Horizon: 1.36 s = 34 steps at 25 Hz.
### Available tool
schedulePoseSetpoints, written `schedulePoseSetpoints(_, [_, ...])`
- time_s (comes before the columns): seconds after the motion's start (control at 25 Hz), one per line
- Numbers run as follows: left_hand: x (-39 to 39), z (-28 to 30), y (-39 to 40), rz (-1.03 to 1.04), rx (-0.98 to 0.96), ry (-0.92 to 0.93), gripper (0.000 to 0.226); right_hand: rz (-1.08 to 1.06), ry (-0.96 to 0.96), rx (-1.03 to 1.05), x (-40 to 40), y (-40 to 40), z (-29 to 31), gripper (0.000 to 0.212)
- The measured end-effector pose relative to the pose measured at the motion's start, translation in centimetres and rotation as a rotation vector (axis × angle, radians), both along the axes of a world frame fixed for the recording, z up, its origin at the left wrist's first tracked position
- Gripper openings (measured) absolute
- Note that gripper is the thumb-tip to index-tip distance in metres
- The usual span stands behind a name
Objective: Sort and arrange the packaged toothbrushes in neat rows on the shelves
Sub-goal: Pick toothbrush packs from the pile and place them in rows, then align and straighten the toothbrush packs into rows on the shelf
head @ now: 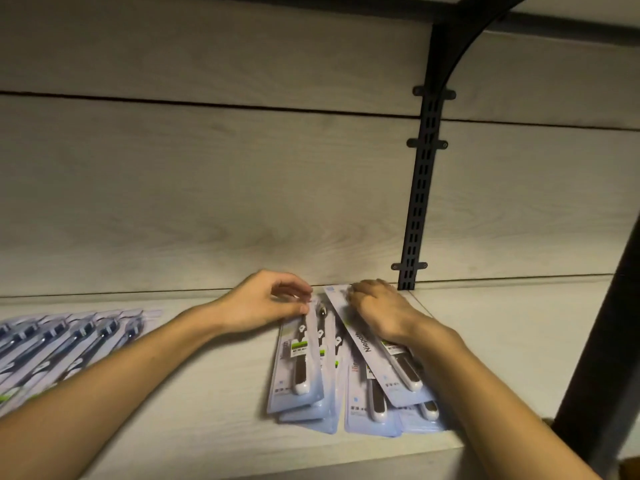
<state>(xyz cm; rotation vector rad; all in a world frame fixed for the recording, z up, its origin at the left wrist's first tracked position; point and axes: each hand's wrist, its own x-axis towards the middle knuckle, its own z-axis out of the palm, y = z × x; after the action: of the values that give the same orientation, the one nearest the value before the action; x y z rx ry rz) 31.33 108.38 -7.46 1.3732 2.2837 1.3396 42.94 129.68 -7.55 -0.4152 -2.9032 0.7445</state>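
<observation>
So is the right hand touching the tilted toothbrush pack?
Touching. The head view shows the right hand resting on the tilted toothbrush pack, covering its upper part.

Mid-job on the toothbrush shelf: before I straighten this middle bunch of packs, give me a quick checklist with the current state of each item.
1. Left hand has a hold on the leftmost pack: ok, thumb and fingers pinch its top end.
2. Right hand controls the tilted pack: ok, it lies on the pack's upper part; exact grip cannot tell.
3. Middle bunch lies in a neat row: not ok, packs overlap and fan at different angles.
4. Packs are clear of the shelf's front edge: ok, though the lowest ends lie close to it.
5. Row at far left is undisturbed: ok, apart from both hands.
6. Number of packs in the bunch: cannot tell, some are covered.
</observation>
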Motion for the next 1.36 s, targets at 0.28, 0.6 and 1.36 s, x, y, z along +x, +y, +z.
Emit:
schedulePoseSetpoints(0.28, [0.9, -1.3, 1.9, -0.028, -0.050, 0.099, 0.035, -0.040, 0.074, -0.047, 0.1, 0.0, 0.1, 0.049])
schedulePoseSetpoints(0.6, [0.2, -0.9, 1.6, -0.029, -0.041, -0.047, 0.036, -0.106, 0.098, -0.022, 0.4, 0.2, 0.4, 0.050])
schedulePoseSetpoints(1.36, [-0.5, 0.5, -1.1, 0.118, -0.294, 0.385, 0.025, -0.181, 0.120, -0.026, 0.1, 0.4, 0.0, 0.038])
